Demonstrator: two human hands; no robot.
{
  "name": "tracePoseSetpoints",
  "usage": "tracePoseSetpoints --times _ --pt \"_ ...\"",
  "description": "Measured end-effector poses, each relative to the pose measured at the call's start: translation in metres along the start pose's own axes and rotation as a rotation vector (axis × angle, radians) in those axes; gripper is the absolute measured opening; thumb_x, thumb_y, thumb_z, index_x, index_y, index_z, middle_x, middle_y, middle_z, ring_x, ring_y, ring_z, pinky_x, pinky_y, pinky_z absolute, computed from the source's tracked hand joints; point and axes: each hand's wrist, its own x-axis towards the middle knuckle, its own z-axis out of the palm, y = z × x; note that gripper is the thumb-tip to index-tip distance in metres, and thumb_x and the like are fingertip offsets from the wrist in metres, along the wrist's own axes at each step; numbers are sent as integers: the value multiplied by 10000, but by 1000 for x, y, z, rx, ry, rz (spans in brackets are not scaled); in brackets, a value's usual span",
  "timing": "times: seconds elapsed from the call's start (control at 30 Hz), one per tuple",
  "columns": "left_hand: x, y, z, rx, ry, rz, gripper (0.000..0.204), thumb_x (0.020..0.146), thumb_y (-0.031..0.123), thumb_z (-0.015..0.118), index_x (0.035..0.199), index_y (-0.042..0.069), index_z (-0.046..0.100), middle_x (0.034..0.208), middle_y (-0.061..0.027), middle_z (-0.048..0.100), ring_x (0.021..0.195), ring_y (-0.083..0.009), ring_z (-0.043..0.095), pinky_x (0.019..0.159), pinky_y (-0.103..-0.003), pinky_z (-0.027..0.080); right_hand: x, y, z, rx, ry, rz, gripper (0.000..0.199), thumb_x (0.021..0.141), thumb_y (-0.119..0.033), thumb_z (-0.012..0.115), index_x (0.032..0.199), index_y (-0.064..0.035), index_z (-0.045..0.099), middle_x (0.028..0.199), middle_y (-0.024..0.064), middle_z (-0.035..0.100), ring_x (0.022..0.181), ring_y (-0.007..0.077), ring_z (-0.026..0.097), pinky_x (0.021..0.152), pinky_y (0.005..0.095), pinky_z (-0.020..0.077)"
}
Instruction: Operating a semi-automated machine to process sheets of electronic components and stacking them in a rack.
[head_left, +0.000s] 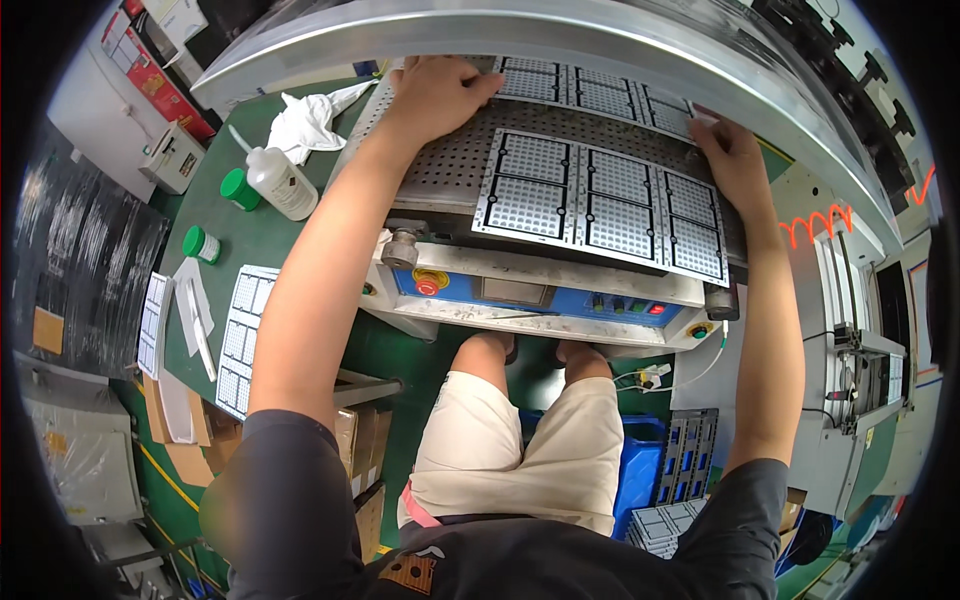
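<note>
A white circuit board panel (pixel 605 88) with black outlines and rows of pale dots lies on the perforated machine bed, partly beneath a metal frame. At its left end is my left hand (pixel 438 95), fingers curled and thumb on the panel's edge. My right hand (pixel 735 160) grips the right end between thumb and fingers; that contact is partly hidden. Nearer to me, a second panel (pixel 617 205) of the same pattern rests over the bed's front edge, touched by neither hand.
The metal frame (pixel 560 35) spans above my hands. A blue control panel (pixel 530 297) with a red button (pixel 428 283) faces me. On the green table (pixel 225 190) stand a white squeeze bottle (pixel 282 183), green-lidded jars and a white cloth (pixel 308 122). An orange coiled hose (pixel 815 225) hangs right.
</note>
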Motion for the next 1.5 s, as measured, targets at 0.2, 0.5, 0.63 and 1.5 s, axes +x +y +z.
tracePoseSetpoints --times 0.2,0.5,0.63,1.5 --pt "-3 -7 -1 -53 12 9 483 864 525 572 733 80 710 640 -62 641 762 -247 617 904 -441 352 -6 -16 -5 -11 -73 120 388 875 -364 667 871 24 653 686 25 579 654 87 488 615 253 405" --pt "-2 2 -1 -2 4 -38 488 861 534 569 750 82 715 666 -67 652 768 -242 623 887 -426 363 0 -4 -4 46 -71 150 385 877 -362 664 885 23 656 710 14 591 669 91 489 633 261 410" --pt "-3 0 -7 -15 -18 -57 497 858 539 568 751 76 714 661 -73 649 788 -246 625 877 -429 373 2 -11 -8 121 -131 154 401 876 -367 663 919 30 633 759 32 605 695 99 486 643 275 413" --pt "-156 113 -12 -1647 -377 -557 310 971 198 534 1146 -57 551 1123 -180 633 1052 -240 625 899 -342 514 -280 129 132 112 613 772 791 898 -283 593 1444 91 161 1516 275 177 1436 320 143 1141 323 167"
